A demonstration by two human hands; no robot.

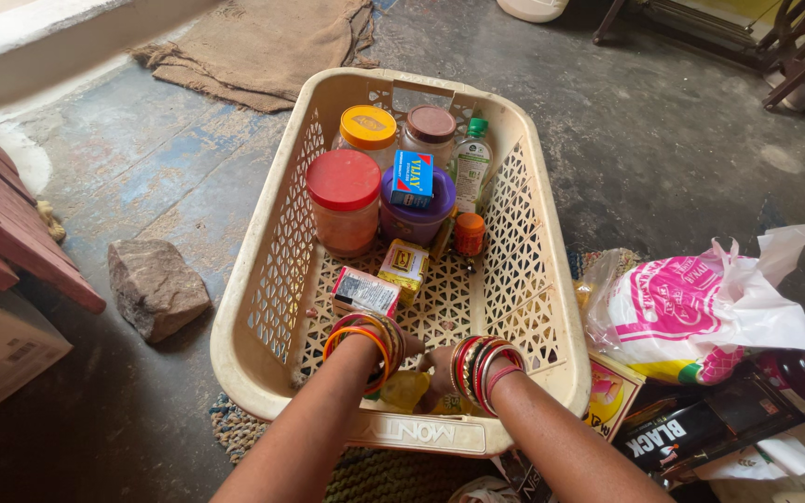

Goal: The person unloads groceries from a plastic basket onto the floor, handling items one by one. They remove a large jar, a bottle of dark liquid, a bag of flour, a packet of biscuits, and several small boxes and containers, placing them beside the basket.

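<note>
Head view shows your cream basket (272,279) on the floor, jars standing at its far end. Your left hand (393,359) and right hand (438,373) reach the yellow packet (404,391) at the near wall; fingers are hidden, so I cannot tell their grip. Lift it slowly, away from the small box (365,291).

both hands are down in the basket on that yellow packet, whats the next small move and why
Probably let go and draw the left hand and right hand back: the yellow plastic packet already lies on the floor of the cream perforated plastic basket, by its near wall.
</note>
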